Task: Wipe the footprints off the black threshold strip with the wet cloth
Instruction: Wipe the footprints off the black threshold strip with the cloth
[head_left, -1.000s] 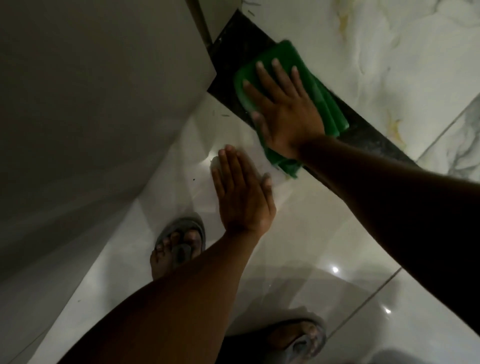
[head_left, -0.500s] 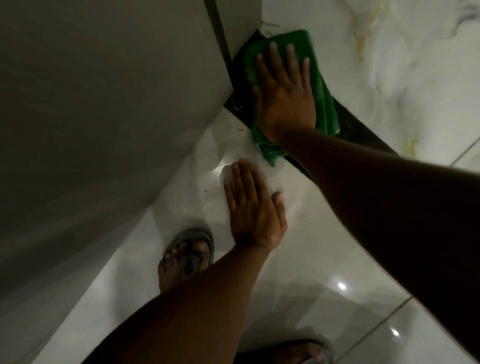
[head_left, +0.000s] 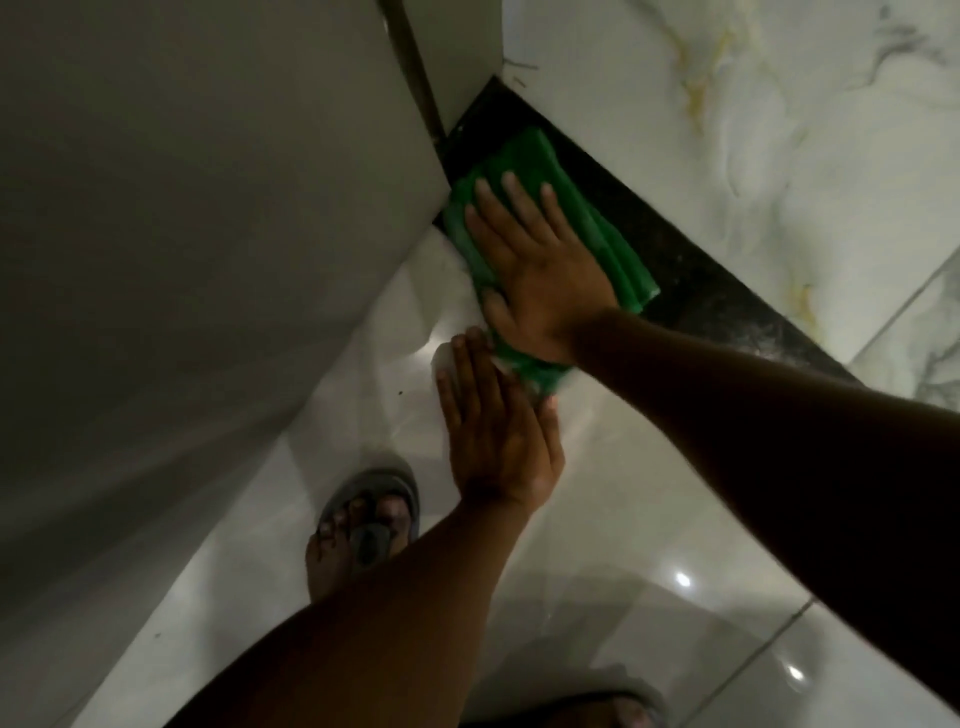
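Right hand (head_left: 540, 270), fingers spread, presses green cloth (head_left: 597, 234) flat on black threshold strip (head_left: 727, 291).

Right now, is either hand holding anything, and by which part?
Nothing gripped: right hand presses flat on green cloth, near its middle; left hand lies flat on the floor.

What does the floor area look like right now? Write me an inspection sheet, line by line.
Surface: glossy white floor tile on the near side, veined marble tile on the far side.
Job's things: black threshold strip runs diagonally between them; pale smudges show on its right stretch. Folded green cloth lies across the strip near the door edge.
Clutter: a few dark specks on the white tile.
Hands: right hand pressed flat on the cloth; left hand flat on the white tile, just short of the strip.
Cables: nothing seen.
Surroundings: grey door panel at left; a foot in a grey sandal below.
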